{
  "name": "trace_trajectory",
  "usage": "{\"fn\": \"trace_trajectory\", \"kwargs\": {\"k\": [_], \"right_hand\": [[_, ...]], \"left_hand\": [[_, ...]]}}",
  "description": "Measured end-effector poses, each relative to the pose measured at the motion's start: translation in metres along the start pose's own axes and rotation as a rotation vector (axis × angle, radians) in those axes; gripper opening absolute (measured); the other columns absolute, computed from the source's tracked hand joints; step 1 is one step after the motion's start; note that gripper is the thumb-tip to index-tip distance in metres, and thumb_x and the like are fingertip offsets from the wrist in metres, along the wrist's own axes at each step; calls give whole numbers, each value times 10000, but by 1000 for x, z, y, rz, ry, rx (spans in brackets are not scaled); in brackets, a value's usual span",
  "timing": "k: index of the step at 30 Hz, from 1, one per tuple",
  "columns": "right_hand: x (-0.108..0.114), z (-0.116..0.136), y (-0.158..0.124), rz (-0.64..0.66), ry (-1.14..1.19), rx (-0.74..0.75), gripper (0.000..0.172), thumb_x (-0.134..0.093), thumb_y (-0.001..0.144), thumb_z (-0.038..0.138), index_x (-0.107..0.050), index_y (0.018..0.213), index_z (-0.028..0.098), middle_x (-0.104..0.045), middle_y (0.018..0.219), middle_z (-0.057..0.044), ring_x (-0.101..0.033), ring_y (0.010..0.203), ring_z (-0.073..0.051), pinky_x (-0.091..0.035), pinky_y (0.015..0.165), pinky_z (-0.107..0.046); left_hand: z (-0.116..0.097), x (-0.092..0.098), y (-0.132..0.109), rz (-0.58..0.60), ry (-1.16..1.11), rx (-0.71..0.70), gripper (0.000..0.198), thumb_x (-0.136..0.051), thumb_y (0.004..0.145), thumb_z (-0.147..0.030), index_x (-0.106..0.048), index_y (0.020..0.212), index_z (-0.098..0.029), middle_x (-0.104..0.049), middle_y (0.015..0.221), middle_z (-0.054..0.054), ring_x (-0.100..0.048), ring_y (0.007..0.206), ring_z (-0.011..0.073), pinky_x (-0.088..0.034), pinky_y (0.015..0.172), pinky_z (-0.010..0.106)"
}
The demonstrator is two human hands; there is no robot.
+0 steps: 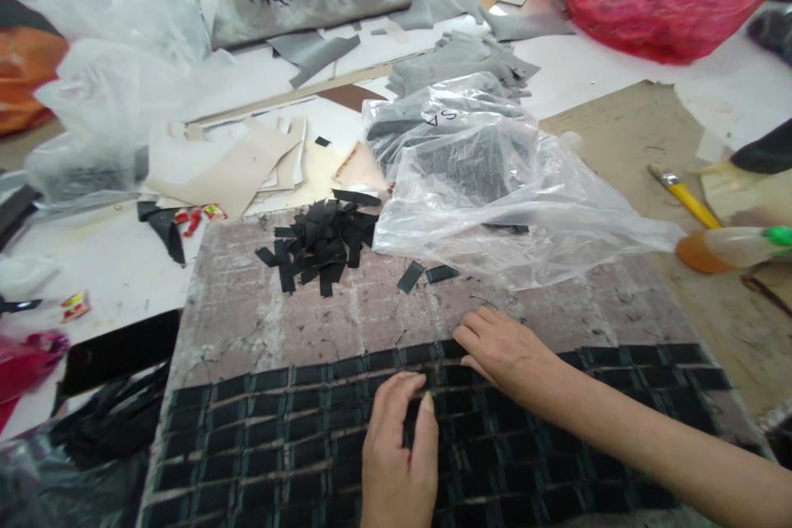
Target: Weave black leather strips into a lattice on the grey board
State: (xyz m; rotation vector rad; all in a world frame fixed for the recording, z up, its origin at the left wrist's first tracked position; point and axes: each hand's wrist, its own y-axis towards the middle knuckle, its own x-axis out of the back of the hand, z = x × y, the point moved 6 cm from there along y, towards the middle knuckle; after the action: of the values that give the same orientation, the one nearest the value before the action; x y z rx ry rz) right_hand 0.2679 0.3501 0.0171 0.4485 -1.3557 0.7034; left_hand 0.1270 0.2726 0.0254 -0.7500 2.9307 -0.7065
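Apparently, the step in hand is placing or straightening black pieces (270,380) in the rows that cover the near part of the brick-patterned board (235,322), from its near edge to about midway. The left hand (397,454) is over the rows by the middle of the near edge, fingers half curled, thumb and forefinger almost meeting; whether they pinch anything, I cannot tell. The right hand (504,351) reaches in from the right edge to the farthest row, fingers bunched and bent down; their hold is hidden. Toward the board's far edge lie a heap of black strips (325,239) and, beside a clear plastic bag (495,206), 2 loose pieces (410,276). The next move probably calls for light fingertip pressure, keeping neighbouring pieces aligned.
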Motion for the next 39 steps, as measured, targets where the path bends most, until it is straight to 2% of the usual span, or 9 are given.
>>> {"fn": "trace_trajectory", "kwargs": {"k": [6, 10, 14, 22, 24, 27, 32, 35, 39], "right_hand": [[7, -3, 3, 14, 78, 42, 180, -711, 703, 147, -544, 768, 164, -567, 792, -48, -512, 744, -214, -432, 650, -315], [13, -13, 26, -47, 44, 48, 37, -604, 798, 125, -573, 808, 141, -582, 830, -76, -531, 790, -216, -458, 683, -320], [12, -14, 63, -127, -58, 160, 255, -523, 823, 35, -556, 1065, 107, -585, 1033, -113, -537, 937, -223, -476, 749, -325], [17, -9, 105, 83, -92, 221, 69, -537, 835, 86, -583, 882, 108, -580, 869, -81, -552, 820, -191, -455, 740, -312], [25, -9, 100, 91, -42, 218, 87, -581, 799, 114, -569, 884, 98, -571, 880, -93, -543, 823, -198, -450, 741, -315], [33, -11, 72, 107, -4, 209, 140, -616, 761, 166, -557, 873, 108, -557, 877, -97, -519, 859, -226, -439, 768, -341], [29, -31, 2, 164, 68, 70, 161, -591, 758, 162, -549, 912, 139, -544, 913, -97, -509, 840, -232, -445, 720, -344], [18, -38, -22, 195, 77, 30, 173, -584, 752, 124, -547, 920, 140, -543, 924, -101, -509, 861, -240, -443, 743, -353], [9, -33, -26, 202, 65, 34, 138, -585, 755, 111, -545, 883, 144, -544, 898, -81, -511, 836, -232, -446, 733, -345]], "left_hand": [[4, -6, 4, 42, -25, 0, 146, -693, 661, -116, -715, 750, -230, -613, 906, 76, -521, 995, 242, -303, 1033, 313], [-1, 1, 12, 76, 100, -46, 149, -674, 678, -124, -708, 768, -237, -615, 907, 74, -522, 968, 247, -290, 1041, 346], [-6, 5, 18, 85, 148, -74, 150, -669, 678, -123, -703, 772, -236, -615, 906, 72, -523, 957, 250, -290, 1038, 351], [-5, 14, 20, 110, 280, -117, 136, -655, 714, -151, -696, 814, -233, -631, 917, 55, -547, 947, 221, -355, 984, 308], [0, 13, 22, 174, 330, -181, 145, -643, 729, -176, -695, 857, -220, -635, 942, 68, -558, 952, 227, -393, 956, 335], [2, 3, 22, 306, 528, -463, 226, -553, 805, -189, -641, 1013, -186, -620, 1015, 92, -563, 977, 220, -464, 891, 362], [3, -18, 16, 288, 869, -867, 275, -502, 834, -131, -560, 1102, -133, -566, 1060, 123, -516, 1025, 229, -488, 873, 394], [6, -33, 15, 289, 1014, -920, 294, -510, 824, -122, -560, 1113, -146, -543, 1098, 127, -483, 1049, 268, -482, 862, 438], [9, -43, 15, 253, 1094, -893, 307, -501, 819, -100, -585, 1102, -186, -529, 1116, 118, -464, 1049, 289, -463, 849, 463]]}}
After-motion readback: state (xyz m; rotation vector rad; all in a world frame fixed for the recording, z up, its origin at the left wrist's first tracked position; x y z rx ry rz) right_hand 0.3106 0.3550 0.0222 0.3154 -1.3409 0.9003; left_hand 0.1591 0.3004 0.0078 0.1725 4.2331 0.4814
